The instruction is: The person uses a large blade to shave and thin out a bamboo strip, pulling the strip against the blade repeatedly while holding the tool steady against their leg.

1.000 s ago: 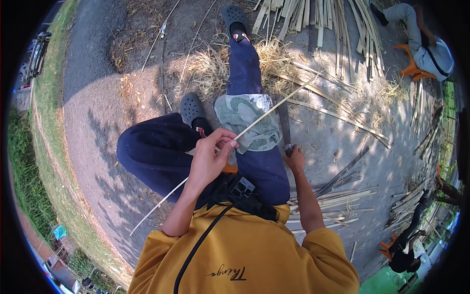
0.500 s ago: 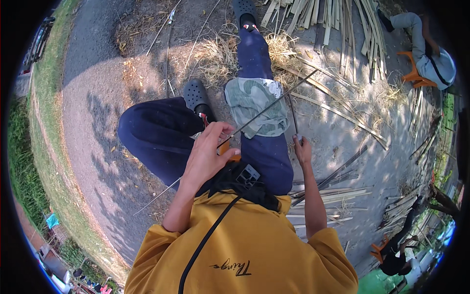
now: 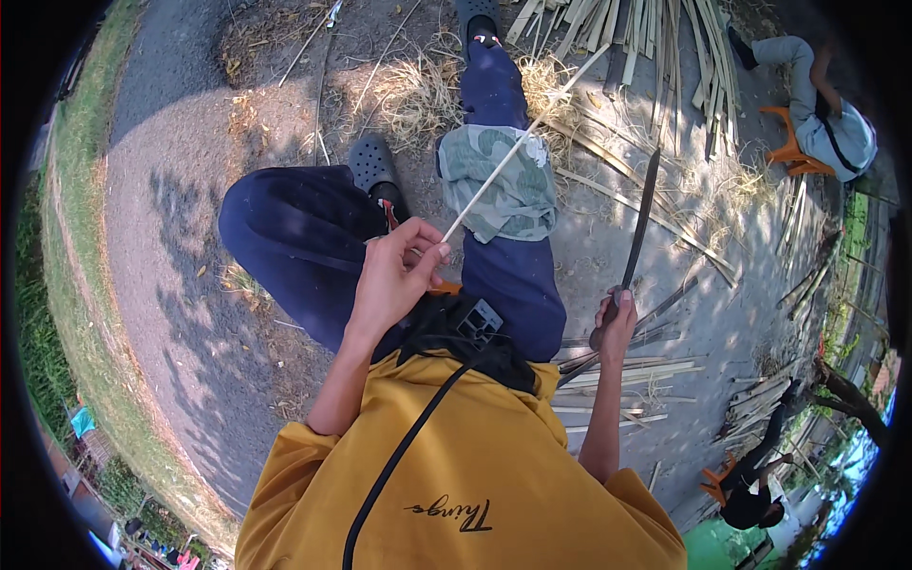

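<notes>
One thin bamboo strip (image 3: 518, 147) slants up over the green cloth (image 3: 499, 180) on the knee, its near end pinched in the raised left hand (image 3: 394, 280), while the lowered right hand (image 3: 616, 325) is clamped on one long dark blade (image 3: 638, 223).

We see a thin pale bamboo strip (image 3: 518, 147), straight and narrow, pinched at its near end between the fingertips (image 3: 432, 255) of the left hand (image 3: 394, 280). From the fingers it rises diagonally up and to the right, passing over the green patterned cloth (image 3: 499, 180) on the knee. We see a long dark blade (image 3: 641, 214), its handle enclosed by the fingers of the right hand (image 3: 616, 323); it extends upward from the fist, nearly upright.
</notes>
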Demonstrator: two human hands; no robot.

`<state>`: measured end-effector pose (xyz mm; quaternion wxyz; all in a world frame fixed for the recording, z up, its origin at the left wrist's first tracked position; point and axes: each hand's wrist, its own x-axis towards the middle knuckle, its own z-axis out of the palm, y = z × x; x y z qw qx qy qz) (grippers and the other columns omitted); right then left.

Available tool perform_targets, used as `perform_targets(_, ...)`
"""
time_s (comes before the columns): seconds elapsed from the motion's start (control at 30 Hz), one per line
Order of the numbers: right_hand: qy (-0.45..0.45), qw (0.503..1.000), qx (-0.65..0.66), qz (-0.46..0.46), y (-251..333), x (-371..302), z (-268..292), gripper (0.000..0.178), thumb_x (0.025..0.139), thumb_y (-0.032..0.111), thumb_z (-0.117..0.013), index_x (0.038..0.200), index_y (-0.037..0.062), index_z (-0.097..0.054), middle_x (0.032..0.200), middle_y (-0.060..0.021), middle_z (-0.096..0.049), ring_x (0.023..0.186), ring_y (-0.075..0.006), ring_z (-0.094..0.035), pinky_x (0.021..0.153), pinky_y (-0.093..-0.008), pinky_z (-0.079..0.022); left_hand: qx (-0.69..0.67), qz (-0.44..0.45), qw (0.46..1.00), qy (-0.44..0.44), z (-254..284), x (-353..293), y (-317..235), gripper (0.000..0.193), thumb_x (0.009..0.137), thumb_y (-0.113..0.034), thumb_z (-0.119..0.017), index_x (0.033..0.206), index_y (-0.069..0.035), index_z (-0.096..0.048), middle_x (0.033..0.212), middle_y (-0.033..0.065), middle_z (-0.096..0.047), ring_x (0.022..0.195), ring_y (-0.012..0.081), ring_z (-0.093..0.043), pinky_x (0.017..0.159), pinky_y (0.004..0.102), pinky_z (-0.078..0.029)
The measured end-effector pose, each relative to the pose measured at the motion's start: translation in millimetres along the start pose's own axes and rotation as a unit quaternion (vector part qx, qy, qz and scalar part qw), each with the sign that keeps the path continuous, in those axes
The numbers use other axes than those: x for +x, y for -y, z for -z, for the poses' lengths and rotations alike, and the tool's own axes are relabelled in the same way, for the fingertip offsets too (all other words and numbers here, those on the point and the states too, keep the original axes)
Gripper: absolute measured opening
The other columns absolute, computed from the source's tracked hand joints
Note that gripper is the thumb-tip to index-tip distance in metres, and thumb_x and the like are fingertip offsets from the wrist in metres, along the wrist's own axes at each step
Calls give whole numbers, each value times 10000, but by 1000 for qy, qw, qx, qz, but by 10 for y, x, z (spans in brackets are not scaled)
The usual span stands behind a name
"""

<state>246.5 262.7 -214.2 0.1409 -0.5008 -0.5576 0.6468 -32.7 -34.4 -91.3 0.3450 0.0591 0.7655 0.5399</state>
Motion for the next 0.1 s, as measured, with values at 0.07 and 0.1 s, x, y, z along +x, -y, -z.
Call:
perform_targets(0.07, 21, 998, 5, 50, 206, -37, -29, 420, 1132, 436, -490, 1118, 31, -603, 805, -39, -561, 592, -86, -498, 499, -243, -409, -38, 27, 999, 27, -31, 96, 67, 166, 1004, -94, -732, 1150, -20, -702, 886, 77, -794, 650, 186, -746, 610, 278, -573)
perform_targets(0.1, 36, 997, 0, 70, 339, -57, -77, 431, 1131, 445, -487, 1127, 30, -602, 806, -43, -565, 603, -91, -514, 504, -244, -417, -75, 55, 994, 54, -47, 150, 109, 220, 1025, -115, -719, 1231, -43, -693, 891, 62, -798, 655, 205, -751, 615, 279, -581)
